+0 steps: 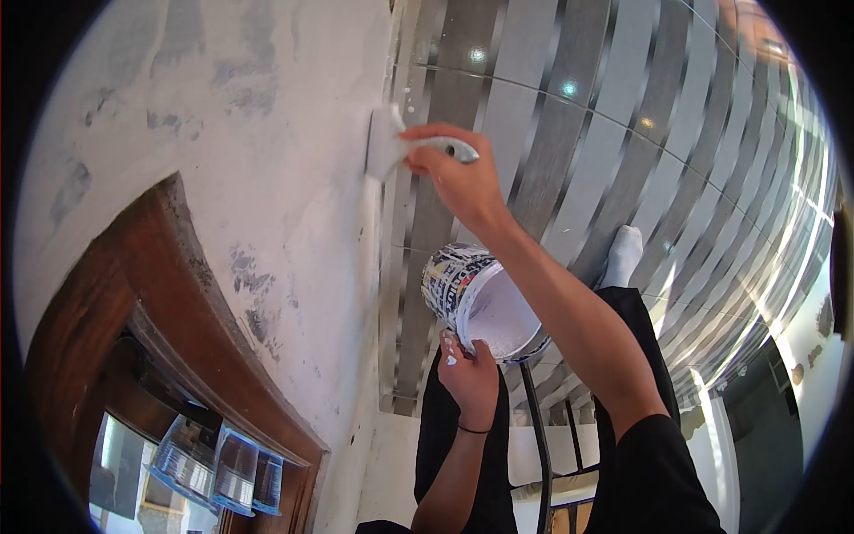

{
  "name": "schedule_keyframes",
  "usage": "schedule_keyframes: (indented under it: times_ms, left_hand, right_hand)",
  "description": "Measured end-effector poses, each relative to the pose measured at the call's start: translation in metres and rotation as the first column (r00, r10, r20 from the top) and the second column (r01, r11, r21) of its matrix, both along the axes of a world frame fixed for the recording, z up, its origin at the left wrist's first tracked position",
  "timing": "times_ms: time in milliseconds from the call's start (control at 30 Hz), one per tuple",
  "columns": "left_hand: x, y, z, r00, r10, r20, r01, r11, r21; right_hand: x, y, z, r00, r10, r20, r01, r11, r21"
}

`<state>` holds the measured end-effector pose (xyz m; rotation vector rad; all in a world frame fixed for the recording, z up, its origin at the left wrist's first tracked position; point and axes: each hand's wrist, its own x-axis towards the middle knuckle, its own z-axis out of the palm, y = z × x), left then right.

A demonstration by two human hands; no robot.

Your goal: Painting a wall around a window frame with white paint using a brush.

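My right hand (456, 176) grips the pale handle of a wide paintbrush (386, 142). The brush's bristle end meets the wall (311, 107), which is whitish with grey patches. Lower down, my left hand (469, 374) is closed on the rim of a paint bucket (452, 280), thumb over the edge, with white paint spots on the fingers. The bucket is tilted, its open mouth showing pale paint (509, 320) inside. My right forearm covers part of its far rim.
A dark wooden frame (205, 329) with glass pieces (236, 467) is set in the wall at lower left. Below lies a striped grey tiled floor (569, 142). My foot in a white sock (626, 249) and a black metal frame (539, 445) are beneath me.
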<state>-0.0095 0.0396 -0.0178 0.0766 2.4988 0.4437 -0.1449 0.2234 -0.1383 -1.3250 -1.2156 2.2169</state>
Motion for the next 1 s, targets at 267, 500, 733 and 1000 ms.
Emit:
schedule_keyframes:
  times_ms: [267,500,733,1000]
  left_hand:
    - [-0.003,0.005,0.004,0.984,0.127,0.122,-0.122,0.991,-0.047]
    - [-0.002,0.002,0.003,0.984,0.130,0.123,-0.128,0.991,-0.023]
    - [-0.003,0.001,0.005,0.975,0.183,0.126,-0.186,0.983,0.012]
    - [0.003,0.005,0.000,0.996,0.091,0.025,-0.092,0.994,0.053]
  right_hand:
    - [-0.005,0.058,-0.007,0.975,-0.179,-0.134,0.187,0.981,0.055]
    - [-0.035,0.073,-0.043,0.980,-0.146,-0.134,0.164,0.977,0.134]
    - [-0.019,0.017,-0.030,0.998,0.062,-0.004,-0.061,0.986,0.153]
    - [0.024,0.020,0.017,0.992,0.054,-0.115,-0.082,0.962,-0.259]
